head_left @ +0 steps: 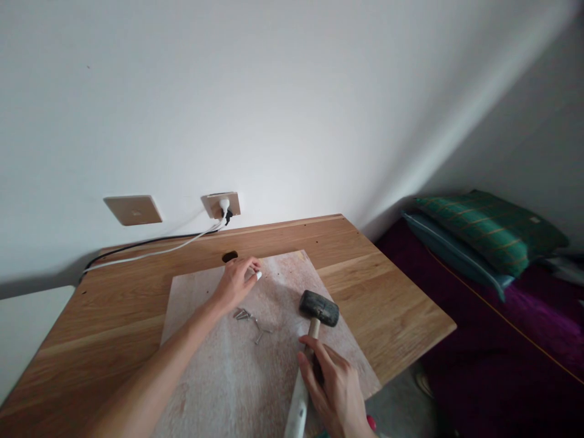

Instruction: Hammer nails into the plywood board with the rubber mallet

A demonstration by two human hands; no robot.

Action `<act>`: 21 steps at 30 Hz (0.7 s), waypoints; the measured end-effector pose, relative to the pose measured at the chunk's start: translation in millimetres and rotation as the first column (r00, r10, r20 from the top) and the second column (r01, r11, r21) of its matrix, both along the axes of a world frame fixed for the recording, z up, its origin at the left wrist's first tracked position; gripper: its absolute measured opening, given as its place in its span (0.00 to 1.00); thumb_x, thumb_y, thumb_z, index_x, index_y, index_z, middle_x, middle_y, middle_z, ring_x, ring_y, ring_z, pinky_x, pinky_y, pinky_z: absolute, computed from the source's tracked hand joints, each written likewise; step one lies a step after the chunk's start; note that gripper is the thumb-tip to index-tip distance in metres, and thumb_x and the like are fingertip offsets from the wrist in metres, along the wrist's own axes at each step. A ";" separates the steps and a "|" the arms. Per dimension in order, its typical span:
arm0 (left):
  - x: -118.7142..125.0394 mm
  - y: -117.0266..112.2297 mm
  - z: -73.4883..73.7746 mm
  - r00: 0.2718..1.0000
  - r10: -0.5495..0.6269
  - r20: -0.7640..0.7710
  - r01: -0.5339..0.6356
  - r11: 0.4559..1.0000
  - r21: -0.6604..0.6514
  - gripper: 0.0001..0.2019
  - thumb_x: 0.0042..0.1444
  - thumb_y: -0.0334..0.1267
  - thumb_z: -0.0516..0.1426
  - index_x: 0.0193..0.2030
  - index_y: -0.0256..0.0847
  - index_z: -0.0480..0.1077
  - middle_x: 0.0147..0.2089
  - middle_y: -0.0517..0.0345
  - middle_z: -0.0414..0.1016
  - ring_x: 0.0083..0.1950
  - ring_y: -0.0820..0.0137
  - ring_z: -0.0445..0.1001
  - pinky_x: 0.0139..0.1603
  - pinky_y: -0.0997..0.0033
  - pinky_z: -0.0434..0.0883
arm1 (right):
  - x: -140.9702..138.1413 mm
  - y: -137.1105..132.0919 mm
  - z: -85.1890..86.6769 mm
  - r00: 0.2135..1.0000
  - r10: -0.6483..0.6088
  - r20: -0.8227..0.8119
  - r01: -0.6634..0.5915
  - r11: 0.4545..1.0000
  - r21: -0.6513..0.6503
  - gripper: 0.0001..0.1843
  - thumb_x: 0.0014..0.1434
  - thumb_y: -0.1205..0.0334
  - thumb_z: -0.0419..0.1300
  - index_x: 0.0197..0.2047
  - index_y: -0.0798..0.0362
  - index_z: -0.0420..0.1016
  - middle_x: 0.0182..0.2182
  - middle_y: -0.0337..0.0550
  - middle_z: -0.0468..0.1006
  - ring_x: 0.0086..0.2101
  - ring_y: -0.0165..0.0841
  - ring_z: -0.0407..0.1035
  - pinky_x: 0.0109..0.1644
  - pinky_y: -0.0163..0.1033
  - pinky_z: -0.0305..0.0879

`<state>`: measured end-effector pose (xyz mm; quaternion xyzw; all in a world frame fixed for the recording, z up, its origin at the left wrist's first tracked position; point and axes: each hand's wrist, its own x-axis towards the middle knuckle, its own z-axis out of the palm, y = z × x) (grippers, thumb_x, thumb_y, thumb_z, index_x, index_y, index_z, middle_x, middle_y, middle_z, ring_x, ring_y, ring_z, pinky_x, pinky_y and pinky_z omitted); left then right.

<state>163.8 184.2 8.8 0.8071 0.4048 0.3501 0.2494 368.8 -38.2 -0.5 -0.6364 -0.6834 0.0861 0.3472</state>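
Mallet (319,308) in right hand (333,380), seemingly above board (214,377)

From where I stand, the mallet (319,308) has a blunt black head, scuffed with grey, on a pale handle that is gripped partway along. The head lies crosswise over the right part of the board (219,377), the handle slanting down towards the near side; I can't tell whether the head touches the wood. The board is a flat, whitish-pink sheet with a worn, streaky face and a few small dark specks towards its far edge. It lies on the desk. Left of the mallet's head, thin silvery nails (241,314), possibly screws, lie loose on it, some bunched, others just beside them.
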 end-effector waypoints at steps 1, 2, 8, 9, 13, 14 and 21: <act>-0.6 0.9 -1.6 1.000 0.011 -0.020 -0.011 1.000 0.007 0.07 0.60 0.30 0.56 0.43 0.43 0.72 0.45 0.54 0.82 0.50 0.61 0.79 0.63 0.52 0.67 | 0.2 -0.4 0.5 1.000 0.000 -0.006 0.000 1.000 -0.001 0.19 0.76 0.52 0.50 0.52 0.50 0.79 0.30 0.41 0.82 0.26 0.33 0.77 0.32 0.33 0.69; -1.0 1.6 -3.2 0.999 0.015 -0.038 -0.014 1.000 0.011 0.09 0.60 0.29 0.55 0.45 0.44 0.71 0.47 0.54 0.82 0.52 0.60 0.79 0.66 0.48 0.64 | 0.4 -0.6 1.3 1.000 0.002 -0.012 -0.002 1.000 -0.003 0.18 0.76 0.52 0.50 0.52 0.50 0.79 0.31 0.41 0.83 0.27 0.33 0.78 0.33 0.34 0.70; -3.8 7.3 -8.5 0.998 -0.012 -0.060 0.014 1.000 0.024 0.14 0.59 0.27 0.55 0.50 0.45 0.71 0.44 0.55 0.82 0.51 0.59 0.80 0.60 0.53 0.69 | 1.9 -1.1 11.7 0.999 0.028 -0.023 -0.030 0.996 -0.078 0.17 0.76 0.54 0.51 0.54 0.51 0.78 0.33 0.42 0.83 0.31 0.36 0.80 0.37 0.36 0.71; -4.2 8.6 -8.8 0.998 -0.013 -0.053 0.014 1.000 0.025 0.15 0.59 0.27 0.55 0.50 0.44 0.71 0.43 0.55 0.82 0.51 0.60 0.80 0.59 0.55 0.70 | 2.3 -1.4 13.0 0.999 0.026 -0.025 -0.028 0.996 -0.087 0.18 0.76 0.54 0.50 0.54 0.51 0.78 0.33 0.42 0.83 0.32 0.36 0.80 0.37 0.36 0.70; -5.6 10.5 -9.2 0.999 0.016 -0.030 -0.016 1.000 0.025 0.15 0.56 0.27 0.57 0.49 0.44 0.71 0.41 0.57 0.82 0.48 0.60 0.80 0.56 0.57 0.71 | 3.8 -3.1 15.4 0.999 0.034 -0.033 -0.037 0.993 -0.108 0.18 0.76 0.54 0.50 0.53 0.51 0.78 0.33 0.42 0.83 0.32 0.37 0.80 0.37 0.36 0.70; -6.1 10.1 -9.2 0.999 0.023 -0.024 -0.022 1.000 0.022 0.15 0.56 0.27 0.57 0.49 0.44 0.71 0.40 0.58 0.82 0.47 0.60 0.80 0.56 0.58 0.71 | 4.1 -3.5 15.4 0.999 0.037 -0.031 -0.040 0.994 -0.106 0.18 0.76 0.54 0.50 0.53 0.52 0.78 0.32 0.41 0.83 0.31 0.37 0.80 0.37 0.36 0.69; -8.9 7.3 -10.3 0.999 0.041 0.001 -0.041 0.999 0.004 0.15 0.55 0.26 0.58 0.47 0.44 0.72 0.40 0.58 0.82 0.47 0.62 0.80 0.55 0.60 0.72 | 5.9 -2.7 12.0 0.999 0.036 -0.041 -0.040 0.993 -0.109 0.18 0.75 0.52 0.51 0.53 0.52 0.79 0.31 0.41 0.82 0.30 0.36 0.79 0.36 0.36 0.69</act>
